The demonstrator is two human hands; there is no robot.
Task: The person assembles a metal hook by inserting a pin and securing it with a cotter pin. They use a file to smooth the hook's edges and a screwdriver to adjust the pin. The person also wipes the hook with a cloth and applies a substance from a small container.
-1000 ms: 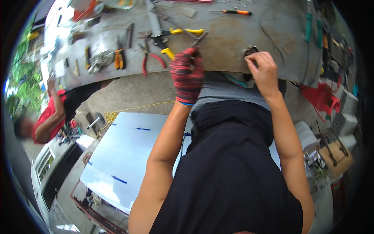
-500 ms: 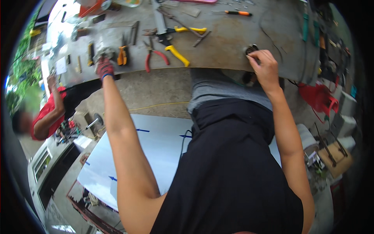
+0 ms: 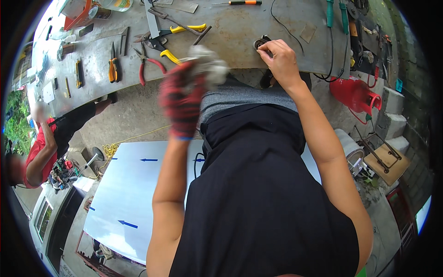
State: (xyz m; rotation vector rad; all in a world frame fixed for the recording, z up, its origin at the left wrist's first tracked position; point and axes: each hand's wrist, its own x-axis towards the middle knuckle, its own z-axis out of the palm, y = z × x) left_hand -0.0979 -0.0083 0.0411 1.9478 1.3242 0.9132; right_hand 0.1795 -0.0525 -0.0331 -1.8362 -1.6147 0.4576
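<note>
My left hand [image 3: 184, 94], in a red and black glove and smeared by motion, is raised at the bench's near edge. It grips a crumpled whitish rag [image 3: 211, 67]. Bare fingers of my right hand [image 3: 282, 62] are pinched together on a small dark round part [image 3: 259, 42] lying on the metal workbench [image 3: 230, 32]; the fingers partly cover it. Left of the rag lie yellow-handled snips [image 3: 160, 41], partly hidden by it, red-handled pliers [image 3: 148, 60] and orange-handled pliers [image 3: 113, 67].
An orange-handled screwdriver [image 3: 244, 3] lies at the far edge, with a thin dark wire [image 3: 288, 30] nearby. A red gas cylinder [image 3: 348, 94] stands at the right. Behind me is a pale sheet [image 3: 124, 184] with blue arrows; a person in red [image 3: 41, 152] is at the left.
My left hand has lifted off the bench near the orange-handled pliers and come right and toward me, carrying the rag. My right hand stays at the round part. The view has shifted.
</note>
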